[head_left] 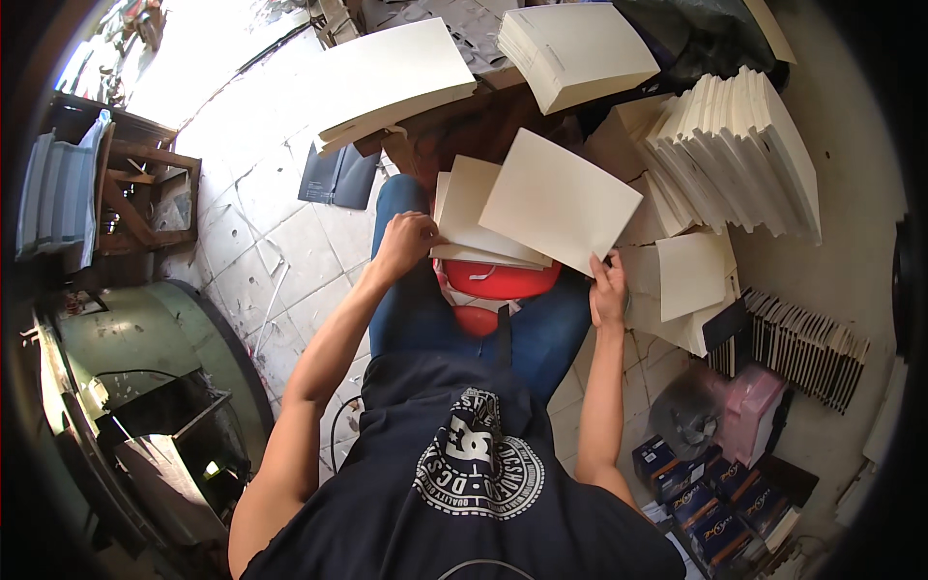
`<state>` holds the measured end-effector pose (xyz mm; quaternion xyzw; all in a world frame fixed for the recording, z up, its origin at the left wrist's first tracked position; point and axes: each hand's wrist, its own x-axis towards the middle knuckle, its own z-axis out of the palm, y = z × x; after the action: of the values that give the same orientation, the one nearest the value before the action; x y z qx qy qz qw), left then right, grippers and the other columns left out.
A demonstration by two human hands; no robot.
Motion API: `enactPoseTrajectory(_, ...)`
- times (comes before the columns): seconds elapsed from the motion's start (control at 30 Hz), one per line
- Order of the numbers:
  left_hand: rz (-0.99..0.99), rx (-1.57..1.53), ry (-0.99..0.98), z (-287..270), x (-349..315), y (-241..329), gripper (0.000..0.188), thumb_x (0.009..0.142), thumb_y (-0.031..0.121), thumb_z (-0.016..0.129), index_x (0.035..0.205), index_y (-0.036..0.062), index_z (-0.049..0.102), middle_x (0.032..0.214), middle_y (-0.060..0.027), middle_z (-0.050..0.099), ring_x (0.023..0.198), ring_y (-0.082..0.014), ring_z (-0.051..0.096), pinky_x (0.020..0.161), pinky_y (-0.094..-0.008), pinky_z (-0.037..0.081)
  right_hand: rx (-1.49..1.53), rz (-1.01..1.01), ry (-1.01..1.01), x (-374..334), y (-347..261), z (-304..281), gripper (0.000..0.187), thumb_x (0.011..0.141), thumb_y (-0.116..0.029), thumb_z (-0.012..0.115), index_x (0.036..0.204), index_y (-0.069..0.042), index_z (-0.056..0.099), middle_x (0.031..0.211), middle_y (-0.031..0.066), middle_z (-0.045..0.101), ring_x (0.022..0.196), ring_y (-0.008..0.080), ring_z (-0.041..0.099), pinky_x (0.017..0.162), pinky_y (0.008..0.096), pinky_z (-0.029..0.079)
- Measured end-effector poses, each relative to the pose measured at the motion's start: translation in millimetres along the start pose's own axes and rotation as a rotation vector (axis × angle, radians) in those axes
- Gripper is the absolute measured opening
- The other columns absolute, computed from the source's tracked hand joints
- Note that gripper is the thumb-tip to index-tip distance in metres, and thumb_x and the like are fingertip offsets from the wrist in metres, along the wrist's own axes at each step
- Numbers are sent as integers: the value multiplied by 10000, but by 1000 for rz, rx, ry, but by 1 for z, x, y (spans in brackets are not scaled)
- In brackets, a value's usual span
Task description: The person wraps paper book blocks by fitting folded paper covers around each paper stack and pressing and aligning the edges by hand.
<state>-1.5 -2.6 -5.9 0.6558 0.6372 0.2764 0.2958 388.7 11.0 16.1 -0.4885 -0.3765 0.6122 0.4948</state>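
Over lap [411,314], right hand [609,292] pinches cream paper [561,201]; left hand [406,242] at stack [466,217], hold hidden, unclear.

The one view, a wide fisheye, looks steeply down from the wearer's head, with the dark shirt [387,454] nearest, along the lower edge. It faces forward over the lap, close enough that the cream sheet [561,198] shows large above mid-frame; the tiled floor [314,246] lies farther below, and the picture's rim darkens.
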Motion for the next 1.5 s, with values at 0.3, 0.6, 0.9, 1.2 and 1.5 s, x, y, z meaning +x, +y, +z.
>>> enactPoseTrajectory(0.3,-95,143,238,20,-27,9,271,816,316,818,867,62,740,828,-88,665,808,-300,654,768,-425,520,-277,-63,45,-5,39,41,128,1033,-119,624,1105,-25,576,884,62,737,831,46,603,793,218,442)
enactPoseTrajectory(0.6,-40,38,201,15,-26,7,183,831,201,817,945,59,802,834,-104,711,707,-253,681,686,-363,543,-344,-10,-10,-1,46,52,159,1031,-122,627,1138,-22,565,933,87,748,884,67,630,845,231,458)
enactPoseTrajectory(0.9,-34,27,-100,-5,-2,-2,182,850,205,749,901,38,798,896,-164,740,804,-349,712,751,-426,561,-427,1,-30,5,55,48,165,1037,-129,620,1146,-16,569,953,96,752,908,72,642,845,229,464)
enactPoseTrajectory(1.2,-50,68,-225,-13,12,-3,191,808,176,798,923,24,795,889,-162,754,782,-308,740,729,-385,581,-363,-6,-46,5,50,53,191,1038,-130,617,1180,-11,573,951,93,753,906,75,651,834,222,467)
enactPoseTrajectory(1.5,-85,248,-282,-11,22,9,173,781,229,806,813,59,795,753,-160,723,697,-340,704,674,-421,552,-411,-35,-12,10,54,53,177,1029,-118,625,1153,4,586,858,89,743,759,51,611,683,215,445)
